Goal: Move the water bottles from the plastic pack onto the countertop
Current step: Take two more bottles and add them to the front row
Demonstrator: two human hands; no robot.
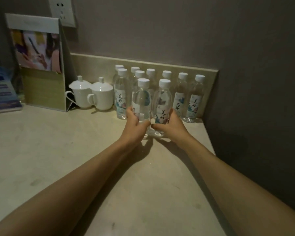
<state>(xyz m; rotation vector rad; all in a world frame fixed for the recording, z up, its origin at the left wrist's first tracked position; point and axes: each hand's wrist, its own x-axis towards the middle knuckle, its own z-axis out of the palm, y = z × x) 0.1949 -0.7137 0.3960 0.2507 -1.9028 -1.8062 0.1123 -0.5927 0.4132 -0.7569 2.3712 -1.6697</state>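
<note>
left hand (134,122) fingers curled round clear white-capped plastic water bottle (142,97); right hand (171,124) grips its twin (162,101), both upright on beige desk (58,150), just in front of bottle row (191,97).

The bases of the two front clear plastic water bottles (141,99) (162,103) are hidden behind the left hand (134,123) and right hand (171,125). The rear white-capped bottles (151,74) show little beyond their caps. The picture on the upright card stand (37,48) is blurred, and the blue booklet (2,92) is cut off at the left edge.
</note>
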